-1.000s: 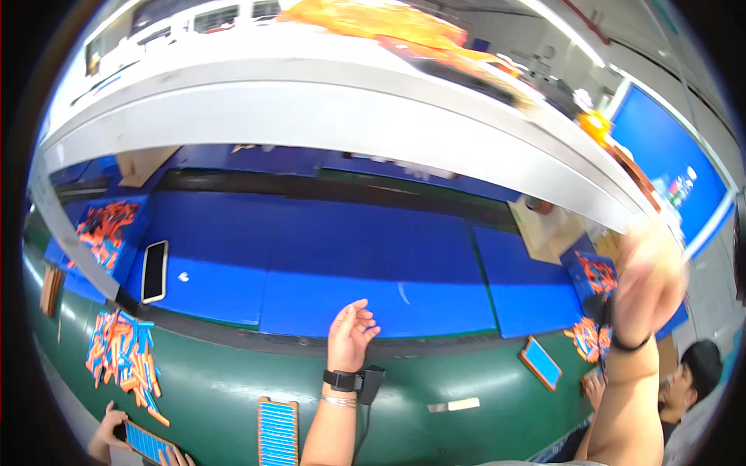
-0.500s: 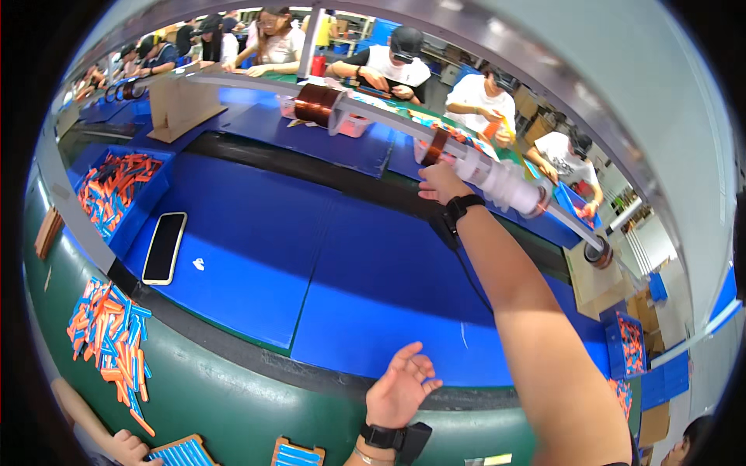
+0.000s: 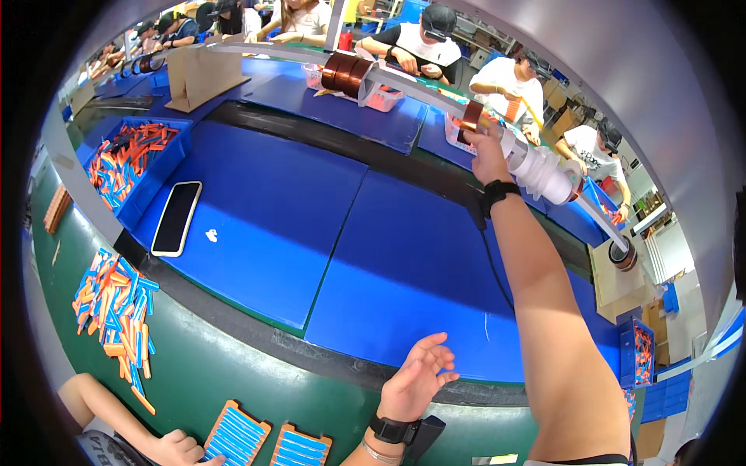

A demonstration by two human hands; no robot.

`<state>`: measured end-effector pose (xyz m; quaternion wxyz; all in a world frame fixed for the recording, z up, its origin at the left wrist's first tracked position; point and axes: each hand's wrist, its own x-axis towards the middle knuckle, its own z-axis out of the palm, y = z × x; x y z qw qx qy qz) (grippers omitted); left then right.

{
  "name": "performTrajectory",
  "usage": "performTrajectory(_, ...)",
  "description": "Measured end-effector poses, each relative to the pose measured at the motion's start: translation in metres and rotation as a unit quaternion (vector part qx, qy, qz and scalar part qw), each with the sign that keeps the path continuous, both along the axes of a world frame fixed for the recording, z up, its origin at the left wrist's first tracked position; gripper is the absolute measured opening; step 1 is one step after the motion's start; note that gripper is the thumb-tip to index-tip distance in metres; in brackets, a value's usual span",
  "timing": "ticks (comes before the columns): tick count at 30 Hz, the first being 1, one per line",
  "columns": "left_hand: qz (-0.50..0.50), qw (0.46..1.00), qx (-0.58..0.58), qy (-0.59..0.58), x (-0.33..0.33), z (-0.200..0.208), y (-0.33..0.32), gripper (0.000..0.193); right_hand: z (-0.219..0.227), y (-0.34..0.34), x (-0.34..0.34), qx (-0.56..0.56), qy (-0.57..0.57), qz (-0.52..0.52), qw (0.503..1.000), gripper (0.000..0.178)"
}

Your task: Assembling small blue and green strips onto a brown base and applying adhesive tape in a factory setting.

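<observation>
Glossy brown tape roll [image 3: 472, 113], upper right, was reached by right hand [image 3: 489, 158]; finger closure indiscernible, firm pinch judged needed. Left hand [image 3: 416, 379] was held empty, fingers loosely curled.

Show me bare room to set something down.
Bare: the blue mats between the white scrap and the black cable, and the green tabletop between the loose pile and the striped panels. Crowded: the left end, with the blue bin and phone, and the rail by the right hand, lined with rolls.
</observation>
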<state>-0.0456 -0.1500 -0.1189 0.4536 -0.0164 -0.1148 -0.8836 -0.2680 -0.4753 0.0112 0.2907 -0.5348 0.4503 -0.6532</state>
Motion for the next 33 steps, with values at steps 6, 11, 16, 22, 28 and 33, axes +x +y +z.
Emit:
performTrajectory(6,0.001,1.000,0.003,-0.003,0.002,0.003,0.006,0.062,-0.010,-0.011,-0.012,0.142,0.001,-0.113,0.983,0.047)
performTrajectory(11,-0.001,1.000,-0.010,-0.011,0.000,0.005,0.001,0.062,-0.033,-0.037,-0.029,0.096,-0.109,-0.110,0.983,0.034)
performTrajectory(16,0.000,1.000,0.006,0.002,-0.002,0.009,0.002,0.062,-0.039,-0.050,-0.054,0.120,0.095,-0.212,0.965,0.028)
performTrajectory(22,0.002,1.000,0.008,-0.010,0.002,0.009,0.001,0.064,-0.038,-0.033,-0.042,0.141,0.176,-0.190,0.956,0.021)
performTrajectory(28,-0.007,1.000,-0.001,-0.026,0.001,0.010,-0.001,0.064,-0.007,-0.026,-0.029,0.111,-0.049,-0.174,0.977,0.030)
performTrajectory(33,-0.001,1.000,0.005,-0.030,0.004,0.008,0.003,0.065,-0.014,-0.021,-0.026,0.182,-0.018,-0.099,0.978,0.029)
